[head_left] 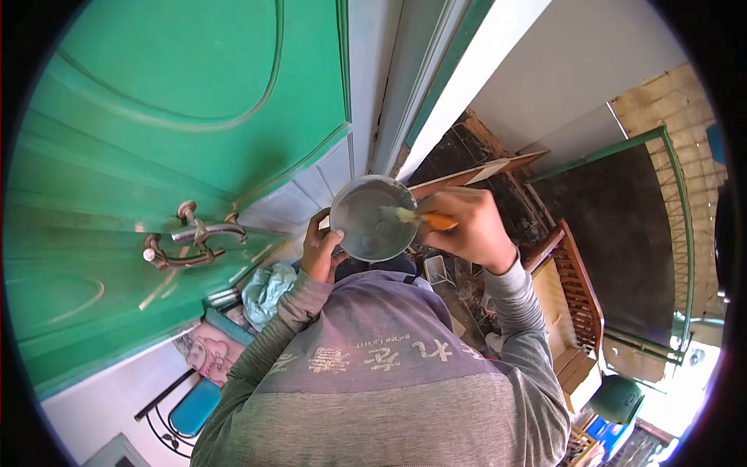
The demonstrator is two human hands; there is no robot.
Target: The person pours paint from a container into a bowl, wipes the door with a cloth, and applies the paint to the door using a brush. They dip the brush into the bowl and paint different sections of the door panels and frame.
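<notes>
A round container (354,249) with grey paint-like contents is held in front of the chest. My left hand (320,247) grips its left side, thumb over the rim and fingers around the outside. On the right, my right hand (464,226) is closed on the orange handle of a brush (405,215). The pale bristles are over the inside of the container, tipped toward its middle; whether they touch the contents I cannot tell.
A green door (179,70) with metal handles (204,231) stands close on the left. A wooden railing (580,288) and a dark green-framed panel (615,226) are at the right. Below left lie a light-blue cloth bag (267,294) and a blue chair seat (196,406).
</notes>
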